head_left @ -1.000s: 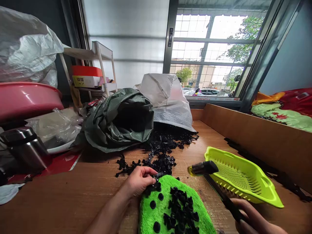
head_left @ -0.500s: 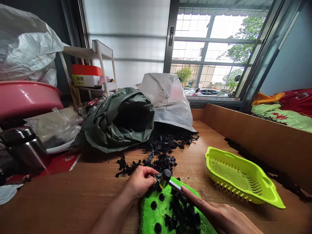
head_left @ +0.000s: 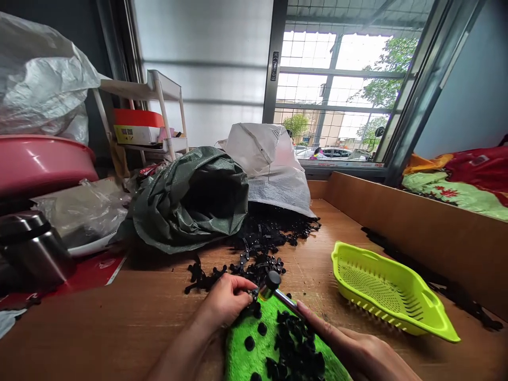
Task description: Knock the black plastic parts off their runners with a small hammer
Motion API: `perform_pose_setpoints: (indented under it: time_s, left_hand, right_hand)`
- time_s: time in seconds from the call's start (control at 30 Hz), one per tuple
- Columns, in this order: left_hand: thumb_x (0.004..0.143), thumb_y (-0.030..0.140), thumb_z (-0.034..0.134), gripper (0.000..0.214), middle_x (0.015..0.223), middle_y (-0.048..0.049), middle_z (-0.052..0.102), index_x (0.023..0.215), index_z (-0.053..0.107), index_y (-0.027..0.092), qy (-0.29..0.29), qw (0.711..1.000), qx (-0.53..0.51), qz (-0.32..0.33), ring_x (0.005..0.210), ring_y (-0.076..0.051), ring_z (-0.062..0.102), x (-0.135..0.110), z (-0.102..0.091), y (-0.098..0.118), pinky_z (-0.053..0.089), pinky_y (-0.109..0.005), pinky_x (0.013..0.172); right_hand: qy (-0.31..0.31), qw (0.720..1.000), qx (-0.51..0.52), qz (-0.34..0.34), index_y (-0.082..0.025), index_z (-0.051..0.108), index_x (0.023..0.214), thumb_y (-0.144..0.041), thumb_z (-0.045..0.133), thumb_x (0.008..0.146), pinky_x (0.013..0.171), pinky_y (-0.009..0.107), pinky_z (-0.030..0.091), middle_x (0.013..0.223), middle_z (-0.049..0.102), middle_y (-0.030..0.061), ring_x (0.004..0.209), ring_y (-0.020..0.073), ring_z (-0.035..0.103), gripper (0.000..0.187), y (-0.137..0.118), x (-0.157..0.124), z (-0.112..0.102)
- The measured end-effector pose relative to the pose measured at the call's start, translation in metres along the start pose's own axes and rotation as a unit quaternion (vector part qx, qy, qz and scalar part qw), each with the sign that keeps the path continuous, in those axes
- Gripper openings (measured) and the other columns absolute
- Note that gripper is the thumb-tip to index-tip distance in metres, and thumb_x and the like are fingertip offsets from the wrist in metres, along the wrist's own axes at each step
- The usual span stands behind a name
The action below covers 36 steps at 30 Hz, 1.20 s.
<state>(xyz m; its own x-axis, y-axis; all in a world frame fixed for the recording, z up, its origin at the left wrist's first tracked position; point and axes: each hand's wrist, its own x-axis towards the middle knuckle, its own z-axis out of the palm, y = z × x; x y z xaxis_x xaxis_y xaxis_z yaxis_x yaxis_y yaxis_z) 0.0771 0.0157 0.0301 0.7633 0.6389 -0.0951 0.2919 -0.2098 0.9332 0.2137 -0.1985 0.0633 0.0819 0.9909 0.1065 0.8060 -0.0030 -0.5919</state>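
Note:
My right hand [head_left: 357, 349] grips a small hammer [head_left: 286, 300] by its metal handle, index finger stretched along it. The hammer's dark-capped head is low over the far edge of a bright green cloth pad [head_left: 238, 349]. Just left of the head, my left hand [head_left: 227, 300] pinches a small black part [head_left: 255, 306], mostly hidden by the fingers. Round black pieces [head_left: 250, 343] sit spaced along the pad's left side. A heap of black parts [head_left: 296, 344] lies on its right. Behind the hands, more black parts [head_left: 260, 259] are strewn on the wooden table.
A yellow-green basket [head_left: 391, 286] stands at right, before a wooden board [head_left: 397, 211]. A dark green sack [head_left: 159, 217] gapes open behind, beside a white sack [head_left: 273, 174] spilling black parts. A steel flask [head_left: 35, 248] and a pink basin [head_left: 43, 164] are at left.
The hammer head has shifted slightly relative to my left fingers, staying close beside them. Both hands keep their holds. The whole view has moved a little.

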Motion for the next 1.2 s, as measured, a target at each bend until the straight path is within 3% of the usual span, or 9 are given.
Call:
perform_pose_setpoints:
  time_s: [0.2, 0.33, 0.47, 0.57, 0.77, 0.87, 0.97, 1.07, 1.2]
  left_hand:
    - [0.060, 0.019, 0.052, 0.035, 0.073, -0.0065, 0.071, 0.086, 0.074, 0.011, -0.013, 1.000, 0.008, -0.001, 0.064, -0.017, 0.058, 0.000, -0.001, -0.001, 0.040, -0.025, 0.058]
    - [0.060, 0.019, 0.054, 0.031, 0.067, -0.0046, 0.070, 0.083, 0.074, 0.012, -0.009, 1.000, -0.015, 0.001, 0.062, -0.017, 0.059, 0.000, 0.000, -0.002, 0.040, -0.024, 0.056]
    - [0.058, 0.015, 0.056, 0.027, 0.060, -0.0017, 0.068, 0.077, 0.074, 0.013, -0.006, 0.999, -0.036, 0.006, 0.060, -0.016, 0.058, 0.000, 0.000, -0.002, 0.040, -0.023, 0.056]
    - [0.057, 0.014, 0.056, 0.026, 0.058, -0.0009, 0.067, 0.077, 0.074, 0.013, -0.004, 0.998, -0.059, -0.001, 0.060, -0.016, 0.057, 0.000, 0.000, -0.003, 0.040, -0.023, 0.056]
    - [0.058, 0.014, 0.059, 0.021, 0.060, -0.0005, 0.066, 0.074, 0.073, 0.013, 0.008, 0.998, -0.049, -0.029, 0.059, -0.014, 0.055, 0.002, 0.001, -0.005, 0.039, -0.023, 0.057]
    - [0.060, 0.016, 0.061, 0.020, 0.064, -0.0009, 0.066, 0.077, 0.071, 0.011, -0.005, 0.995, -0.080, -0.057, 0.061, -0.013, 0.055, -0.001, -0.001, -0.003, 0.039, -0.023, 0.060]
    - [0.062, 0.020, 0.064, 0.026, 0.069, -0.0002, 0.065, 0.087, 0.067, 0.012, -0.020, 0.983, -0.160, -0.088, 0.061, -0.011, 0.054, -0.007, -0.005, 0.002, 0.039, -0.021, 0.058]
    - [0.057, 0.019, 0.071, 0.039, 0.062, 0.0054, 0.057, 0.095, 0.063, 0.013, -0.029, 0.967, -0.232, -0.097, 0.052, -0.006, 0.049, -0.013, -0.009, 0.006, 0.034, -0.018, 0.049]
    - [0.052, 0.013, 0.076, 0.046, 0.061, 0.0078, 0.050, 0.095, 0.060, 0.013, -0.051, 0.952, -0.290, -0.079, 0.051, -0.005, 0.051, -0.017, -0.005, 0.007, 0.040, -0.018, 0.050]
  right_hand:
    - [-0.015, 1.000, -0.019, 0.015, -0.038, 0.026, 0.139, -0.023, 0.039, 0.090, 0.085, 0.035, 0.047, 0.112, 0.063, -0.0003, 0.098, 0.0259, 0.060, 0.053, -0.002, 0.000, -0.005]
    - [0.046, 0.999, -0.006, -0.008, -0.033, 0.018, 0.142, -0.023, 0.033, 0.092, 0.093, 0.035, 0.042, 0.127, 0.052, 0.0010, 0.112, 0.0252, 0.050, 0.053, -0.006, -0.002, -0.004]
    - [0.011, 0.999, -0.041, 0.006, -0.037, 0.028, 0.139, -0.018, 0.035, 0.088, 0.082, 0.035, 0.049, 0.116, 0.061, -0.0007, 0.096, 0.0256, 0.061, 0.055, -0.013, -0.003, -0.003]
    - [0.037, 0.999, -0.024, -0.010, -0.034, 0.023, 0.141, -0.021, 0.035, 0.090, 0.082, 0.033, 0.049, 0.119, 0.058, 0.0010, 0.098, 0.0249, 0.059, 0.054, -0.014, -0.004, -0.002]
    - [0.023, 0.992, -0.121, 0.035, -0.037, 0.027, 0.139, -0.010, 0.036, 0.079, 0.064, 0.030, 0.052, 0.085, 0.068, -0.0001, 0.071, 0.0226, 0.065, 0.066, 0.004, -0.004, 0.011]
    - [0.027, 0.998, -0.055, 0.025, -0.035, 0.024, 0.140, -0.016, 0.034, 0.087, 0.081, 0.034, 0.050, 0.110, 0.064, 0.0003, 0.092, 0.0237, 0.062, 0.057, 0.006, -0.007, 0.009]
    - [0.077, 0.997, 0.021, -0.001, -0.031, 0.020, 0.142, -0.024, 0.028, 0.095, 0.098, 0.034, 0.036, 0.135, 0.043, -0.0012, 0.118, 0.0227, 0.043, 0.048, 0.001, -0.012, -0.002]
    - [0.095, 0.994, 0.041, -0.021, -0.030, 0.021, 0.142, -0.028, 0.024, 0.097, 0.103, 0.036, 0.026, 0.141, 0.032, -0.0043, 0.126, 0.0226, 0.029, 0.045, 0.000, -0.019, -0.012]
    - [0.077, 0.994, 0.076, 0.007, -0.031, 0.024, 0.141, -0.030, 0.025, 0.097, 0.103, 0.039, 0.023, 0.140, 0.031, -0.0062, 0.126, 0.0234, 0.027, 0.044, 0.011, -0.028, -0.011]
